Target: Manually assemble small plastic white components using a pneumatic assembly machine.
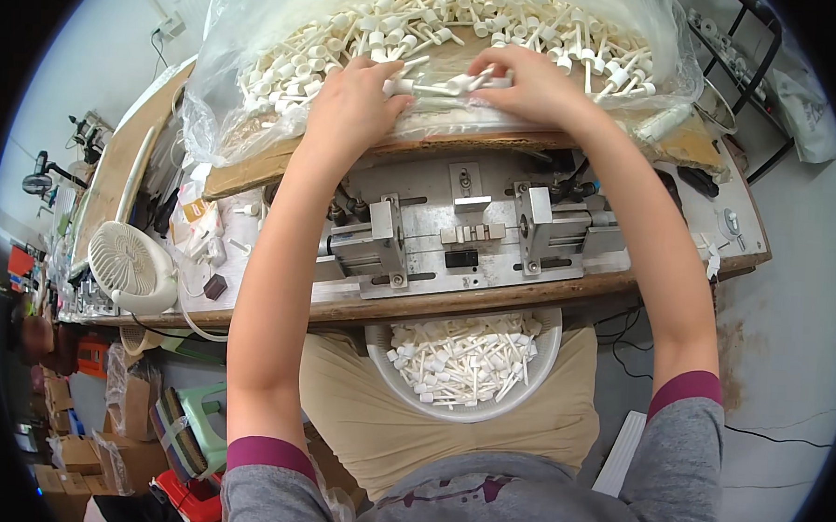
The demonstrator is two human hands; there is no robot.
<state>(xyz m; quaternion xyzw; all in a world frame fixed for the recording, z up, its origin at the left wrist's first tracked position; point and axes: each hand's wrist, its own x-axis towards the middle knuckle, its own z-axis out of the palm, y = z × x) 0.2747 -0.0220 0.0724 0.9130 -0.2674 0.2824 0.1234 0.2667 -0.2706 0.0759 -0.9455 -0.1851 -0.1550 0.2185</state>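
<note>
White plastic stems (449, 85), several in a bundle, lie between both hands at the near edge of the heap; long axis runs left to right, ends pointing at each palm. Exact count cannot be told. Left hand (355, 100) has its grip closed on the bundle's left end; right hand (528, 84) pinches the right end, fingers curled over it.

Heap of like pieces (428, 24), far too many to count, sits in one clear plastic bag (230, 85) on a cardboard sheet (254, 165), lying every way. One metal jig (466, 230) with two clamp blocks stands on the wooden counter (416, 303) between bag and body, under both forearms. One round basin (549, 355) in the lap holds more white pieces. One white fan (133, 267) sits at counter's left end.
</note>
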